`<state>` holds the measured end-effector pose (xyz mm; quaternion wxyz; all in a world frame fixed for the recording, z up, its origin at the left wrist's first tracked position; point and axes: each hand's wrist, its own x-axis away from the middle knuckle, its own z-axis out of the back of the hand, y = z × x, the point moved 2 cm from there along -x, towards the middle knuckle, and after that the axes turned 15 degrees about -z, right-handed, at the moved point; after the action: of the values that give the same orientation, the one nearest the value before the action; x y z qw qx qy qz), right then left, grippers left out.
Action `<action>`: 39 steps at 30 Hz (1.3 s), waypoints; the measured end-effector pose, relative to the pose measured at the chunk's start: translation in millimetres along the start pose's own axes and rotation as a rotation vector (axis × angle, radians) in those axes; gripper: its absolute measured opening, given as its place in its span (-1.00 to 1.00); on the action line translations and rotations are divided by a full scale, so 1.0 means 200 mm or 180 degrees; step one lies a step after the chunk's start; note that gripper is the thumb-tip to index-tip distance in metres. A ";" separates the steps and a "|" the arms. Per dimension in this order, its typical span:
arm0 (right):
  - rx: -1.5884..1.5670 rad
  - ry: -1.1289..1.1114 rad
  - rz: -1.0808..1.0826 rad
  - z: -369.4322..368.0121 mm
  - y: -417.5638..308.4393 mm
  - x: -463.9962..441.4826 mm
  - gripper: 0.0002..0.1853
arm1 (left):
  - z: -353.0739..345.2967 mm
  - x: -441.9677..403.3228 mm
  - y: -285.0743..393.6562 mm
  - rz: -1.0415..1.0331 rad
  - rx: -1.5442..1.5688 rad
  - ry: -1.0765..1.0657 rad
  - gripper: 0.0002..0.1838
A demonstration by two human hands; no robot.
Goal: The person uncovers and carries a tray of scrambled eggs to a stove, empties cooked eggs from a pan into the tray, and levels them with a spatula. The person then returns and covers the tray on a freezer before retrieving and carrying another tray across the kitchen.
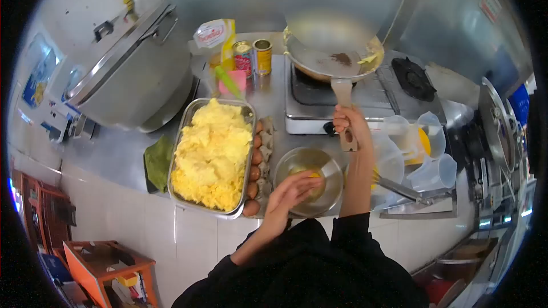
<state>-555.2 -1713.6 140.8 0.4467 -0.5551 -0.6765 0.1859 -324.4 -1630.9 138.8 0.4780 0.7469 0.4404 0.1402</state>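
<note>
Counter edge (331, 213) near bowl (284, 165); left hand (290, 192), hold unclear; right hand (349, 121) round pan handle (342, 92).

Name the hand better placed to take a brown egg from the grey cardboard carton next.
Probably the left hand: it is at the round steel bowl, near the brown eggs in their carton. The right hand is farther off, gripping the flat, pale handle of the wide metal pan.

A person's right hand (350, 120) grips the handle (342, 92) of a frying pan (313, 51) above a gas stove (308, 123) while the left hand (290, 195) extends over a metal bowl (333, 184). Brown eggs (253, 173) line a carton (264, 187) beside a metal tray (248, 113) heaped with yellow food (212, 157).
</note>
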 end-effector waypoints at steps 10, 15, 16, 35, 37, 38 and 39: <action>-0.1180 -0.0086 -0.0091 0.06 0.04 -0.05 -0.70 | -0.05 -0.29 -0.06 -0.0522 -0.0611 0.1005 -0.57; -0.1782 0.0425 -0.0048 0.02 0.26 0.22 -0.54 | -0.08 -0.42 -0.13 -0.0773 -0.0518 0.1265 -0.62; -0.1643 0.0649 -0.0266 -0.01 0.30 0.34 -0.56 | -0.08 -0.45 -0.14 -0.0780 -0.0460 0.1321 -0.62; 0.6263 0.2415 -0.0246 1.06 -0.81 -0.12 -0.58 | -0.19 -0.78 -0.39 0.0868 0.1191 0.0529 -0.61; 0.6530 0.2531 -0.0613 1.12 -0.75 -0.28 -0.53 | -0.22 -0.79 -0.40 0.1087 0.1276 0.0652 -0.62; 0.6695 0.2429 -0.0552 1.17 -0.70 -0.33 -0.52 | -0.24 -0.80 -0.39 0.1058 0.1390 0.0648 -0.64; 0.6856 0.2326 -0.0501 1.17 -0.68 -0.35 -0.51 | -0.24 -0.80 -0.39 0.1030 0.1477 0.0654 -0.65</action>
<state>-825.8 -1763.6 91.0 0.8718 0.1399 -0.0278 0.4687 -487.4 -1718.1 131.0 0.2189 0.8786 0.3821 0.1850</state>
